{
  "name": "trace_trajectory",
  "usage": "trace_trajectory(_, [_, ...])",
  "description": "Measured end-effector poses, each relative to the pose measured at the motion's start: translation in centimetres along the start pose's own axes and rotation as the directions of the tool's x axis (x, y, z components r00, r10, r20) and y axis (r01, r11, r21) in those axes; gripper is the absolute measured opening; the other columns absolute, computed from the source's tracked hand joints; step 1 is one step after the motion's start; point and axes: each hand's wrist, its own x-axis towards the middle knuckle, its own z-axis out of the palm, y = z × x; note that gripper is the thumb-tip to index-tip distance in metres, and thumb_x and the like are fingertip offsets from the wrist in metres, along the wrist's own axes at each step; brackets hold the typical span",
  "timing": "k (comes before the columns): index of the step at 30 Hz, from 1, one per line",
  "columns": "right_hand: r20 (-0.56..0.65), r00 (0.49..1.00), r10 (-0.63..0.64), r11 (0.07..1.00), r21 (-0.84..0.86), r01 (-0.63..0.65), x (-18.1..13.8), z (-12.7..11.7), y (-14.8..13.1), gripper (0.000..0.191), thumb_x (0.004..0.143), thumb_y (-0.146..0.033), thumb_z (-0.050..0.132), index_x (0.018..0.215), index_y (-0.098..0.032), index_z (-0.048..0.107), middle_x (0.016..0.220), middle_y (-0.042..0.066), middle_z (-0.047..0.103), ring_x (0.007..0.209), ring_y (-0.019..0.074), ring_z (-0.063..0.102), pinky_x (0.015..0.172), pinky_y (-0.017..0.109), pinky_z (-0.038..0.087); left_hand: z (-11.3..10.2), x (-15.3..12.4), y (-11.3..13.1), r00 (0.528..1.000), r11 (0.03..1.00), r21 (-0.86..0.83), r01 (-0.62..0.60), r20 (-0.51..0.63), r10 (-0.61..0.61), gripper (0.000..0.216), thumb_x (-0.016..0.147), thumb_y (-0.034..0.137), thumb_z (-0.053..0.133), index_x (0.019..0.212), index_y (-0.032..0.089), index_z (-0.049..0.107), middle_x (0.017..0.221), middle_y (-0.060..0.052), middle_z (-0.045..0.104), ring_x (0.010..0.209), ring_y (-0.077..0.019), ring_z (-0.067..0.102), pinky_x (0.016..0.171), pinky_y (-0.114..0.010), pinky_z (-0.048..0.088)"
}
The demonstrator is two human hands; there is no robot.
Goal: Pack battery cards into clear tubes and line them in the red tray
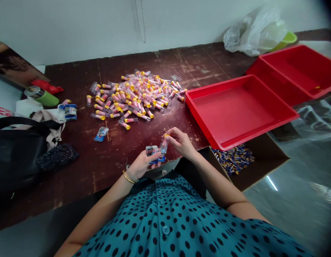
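My left hand [140, 165] is closed on a small blue packet [151, 151] at the near table edge. My right hand [181, 142] pinches a clear tube with a yellow cap [164, 143], its lower end against the packet. Both hands hover just above the dark wooden table [114, 157]. A heap of several similar yellow-capped tubes with pink contents [135, 96] lies further back on the table. Another blue packet [101, 134] lies loose to the left of my hands.
A red tray [261, 123] overhangs the table's right edge, a second red tray [301, 71] behind it. Below sits a cardboard box of small items [235, 159]. A black bag [18, 150], green bottle [43, 96], cloth and packets crowd the left. A plastic bag [256, 32] lies at the back.
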Motion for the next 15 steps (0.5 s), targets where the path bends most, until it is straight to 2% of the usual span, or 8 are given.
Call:
trace_trajectory(2, [0.016,1.000,0.011,0.997,0.071,-0.012,-0.9,0.9,0.7,0.022,0.087,-0.041,0.063,0.093,-0.021,0.059,0.092,0.002,0.068,0.086,0.0166,0.065,0.077,0.029,0.052,0.3,-0.2,-0.2,0.999,0.999,-0.042,0.020,-0.042,-0.021,0.035,0.079,0.047,0.070,0.085,0.013,0.063,0.067,-0.002,0.063,0.049,-0.0072,0.052,0.042,-0.016,0.033])
trace_trajectory(6, [0.042,0.999,0.035,0.983,0.178,-0.042,-2.4,2.2,1.6,0.027,0.084,-0.039,0.069,0.103,-0.022,0.060,0.102,0.004,0.068,0.094,0.0179,0.065,0.086,0.031,0.052,0.7,-0.4,-0.3,0.994,0.998,-0.057,-0.017,-0.109,0.011,0.035,0.077,0.046,0.073,0.088,0.014,0.066,0.069,-0.002,0.064,0.052,-0.0082,0.055,0.042,-0.017,0.034])
trace_trajectory(15, [-0.002,1.000,0.031,0.992,0.121,-0.031,-2.5,2.1,1.5,0.027,0.083,-0.040,0.070,0.103,-0.023,0.064,0.111,0.005,0.068,0.104,0.0197,0.063,0.098,0.037,0.047,1.0,-0.1,0.2,0.991,0.997,-0.065,-0.032,-0.133,0.023,0.035,0.073,0.044,0.077,0.091,0.015,0.069,0.066,0.001,0.061,0.051,-0.0076,0.054,0.042,-0.017,0.034])
